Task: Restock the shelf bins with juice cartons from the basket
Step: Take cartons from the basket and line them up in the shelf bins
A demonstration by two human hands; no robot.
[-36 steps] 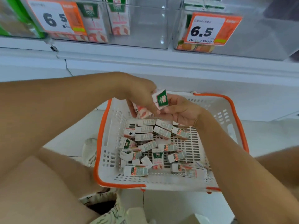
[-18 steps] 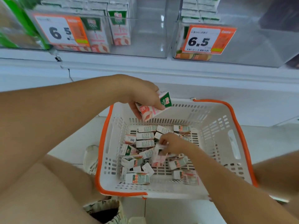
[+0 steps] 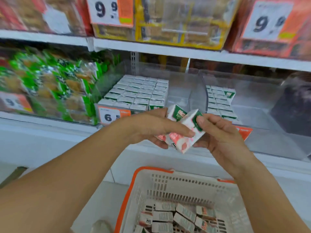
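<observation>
A: What is seen in the head view?

B: 2 juice cartons are held up in front of the shelf, above the basket [image 3: 133, 195]. The rear carton [image 3: 176, 113] is gripped by the left hand [image 3: 151, 126], with the fingers [image 3: 176, 131] curled across its front and the thumb tucked underneath. The front carton [image 3: 190, 130] is pinched by the right hand [image 3: 218, 133], the thumb pressed on its green top end. The 2 cartons are touching, both tilted, pink ends down.

A: And where are the other cartons?

B: More loose cartons [image 3: 178, 217] are lying flat in the bottom of the white basket with the orange rim, just below the hands. Behind the hands, a clear left bin [image 3: 185, 84] is filled on its left part with upright packed cartons [image 3: 139, 91]; its right part is bare. A second clear bin [image 3: 252, 101] to the right is stocked with a stacked row [image 3: 220, 101] along its left wall.

A: Anything else on the shelves?

B: A 6.5 price tag [image 3: 111, 116] is fixed to the front of the left bin. Green snack bags [image 3: 50, 81] are stacked to the left. On the shelf above, blurred packets are displayed behind 2 tags reading 9.9 [image 3: 109, 10].
</observation>
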